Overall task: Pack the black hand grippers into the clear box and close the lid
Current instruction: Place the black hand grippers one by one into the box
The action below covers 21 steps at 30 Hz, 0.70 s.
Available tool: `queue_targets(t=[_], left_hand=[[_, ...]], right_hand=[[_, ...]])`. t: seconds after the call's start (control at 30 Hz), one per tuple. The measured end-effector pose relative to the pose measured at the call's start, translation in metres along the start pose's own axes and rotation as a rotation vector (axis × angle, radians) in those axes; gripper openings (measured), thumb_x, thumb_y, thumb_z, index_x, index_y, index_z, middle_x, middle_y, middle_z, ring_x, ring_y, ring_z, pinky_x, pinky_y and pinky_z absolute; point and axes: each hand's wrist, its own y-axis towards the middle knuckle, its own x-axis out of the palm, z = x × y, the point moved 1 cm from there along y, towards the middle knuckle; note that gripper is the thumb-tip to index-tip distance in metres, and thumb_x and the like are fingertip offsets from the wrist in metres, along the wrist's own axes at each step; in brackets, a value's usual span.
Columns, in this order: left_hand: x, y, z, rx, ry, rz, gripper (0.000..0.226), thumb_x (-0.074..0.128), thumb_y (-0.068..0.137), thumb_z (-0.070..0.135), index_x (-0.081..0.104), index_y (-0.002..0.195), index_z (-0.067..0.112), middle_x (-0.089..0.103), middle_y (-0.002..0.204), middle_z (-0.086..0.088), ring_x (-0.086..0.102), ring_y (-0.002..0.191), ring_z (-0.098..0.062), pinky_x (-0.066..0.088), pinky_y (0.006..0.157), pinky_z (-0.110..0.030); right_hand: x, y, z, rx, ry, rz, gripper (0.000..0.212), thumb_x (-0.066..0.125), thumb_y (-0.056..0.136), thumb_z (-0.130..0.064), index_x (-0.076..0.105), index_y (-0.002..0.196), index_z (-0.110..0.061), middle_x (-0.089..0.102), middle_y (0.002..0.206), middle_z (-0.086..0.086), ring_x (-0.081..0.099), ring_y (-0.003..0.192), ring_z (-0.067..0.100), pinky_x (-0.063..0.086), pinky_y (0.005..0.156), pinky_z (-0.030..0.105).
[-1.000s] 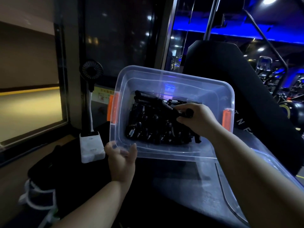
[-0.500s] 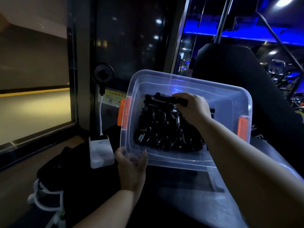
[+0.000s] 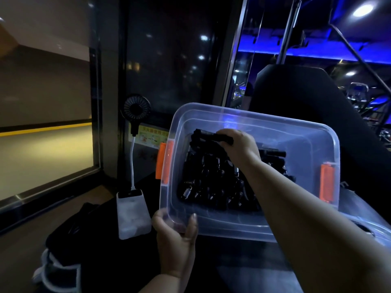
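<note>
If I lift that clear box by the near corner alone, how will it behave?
The box looks thin-walled, so it may flex at that corner. The pile of grippers probably makes it heavy. Loose as they look, they could slide and tip it; the left hand holds only one corner.

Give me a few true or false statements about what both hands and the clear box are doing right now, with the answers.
1. The left hand grips the near left corner of the clear box. True.
2. The right hand is outside the box. False: it is inside, closed on a black hand gripper above the pile.
3. The box has orange latches at both ends. True.
4. The lid is closed on the box. False: the box is open.
</note>
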Motion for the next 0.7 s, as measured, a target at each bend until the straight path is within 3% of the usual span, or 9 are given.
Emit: queue_targets(t=[0.13, 0.27, 0.37, 0.53, 0.7], left_hand=[[0.001, 0.002, 0.003, 0.044, 0.019, 0.004, 0.056, 0.077, 0.072, 0.003, 0.037, 0.111, 0.009, 0.054, 0.066, -0.001, 0.059, 0.061, -0.001, 0.044, 0.052, -0.007], [0.001, 0.002, 0.001, 0.064, 0.032, 0.0, 0.058, 0.077, 0.072, 0.004, 0.036, 0.112, 0.008, 0.055, 0.065, -0.007, 0.057, 0.054, -0.012, 0.046, 0.052, -0.011], [0.0, 0.001, 0.002, 0.033, 0.007, 0.01, 0.058, 0.076, 0.074, 0.008, 0.034, 0.113, 0.013, 0.057, 0.071, -0.012, 0.059, 0.06, -0.02, 0.047, 0.053, -0.012], [-0.001, 0.003, 0.005, 0.102, 0.053, -0.057, 0.057, 0.075, 0.073, 0.0, 0.035, 0.115, -0.003, 0.054, 0.061, -0.015, 0.056, 0.053, -0.023, 0.045, 0.054, -0.012], [-0.001, 0.003, 0.007, 0.105, 0.033, -0.056, 0.055, 0.074, 0.073, -0.002, 0.035, 0.113, -0.001, 0.053, 0.06, -0.014, 0.056, 0.053, -0.023, 0.046, 0.054, -0.012]], right_hand=[[0.006, 0.003, 0.005, -0.017, -0.013, -0.002, 0.015, 0.061, 0.091, -0.03, 0.062, 0.105, -0.026, 0.066, 0.101, 0.0, 0.058, 0.096, 0.025, 0.041, 0.083, 0.033], [0.011, 0.002, 0.011, 0.035, -0.097, -0.055, 0.023, 0.039, 0.096, -0.05, 0.051, 0.1, -0.032, 0.061, 0.103, -0.004, 0.05, 0.103, 0.021, 0.026, 0.087, 0.038], [0.016, 0.001, 0.013, 0.058, -0.092, -0.076, 0.024, 0.031, 0.098, -0.046, 0.048, 0.102, -0.028, 0.055, 0.103, -0.005, 0.049, 0.107, 0.024, 0.024, 0.085, 0.038], [0.019, 0.004, 0.01, 0.082, -0.105, -0.083, 0.026, 0.029, 0.1, -0.044, 0.048, 0.104, -0.027, 0.057, 0.108, -0.002, 0.051, 0.106, 0.024, 0.027, 0.085, 0.04], [0.019, 0.004, 0.01, 0.088, -0.15, -0.089, 0.027, 0.029, 0.1, -0.046, 0.048, 0.107, -0.028, 0.058, 0.112, -0.003, 0.048, 0.11, 0.024, 0.029, 0.09, 0.043]])
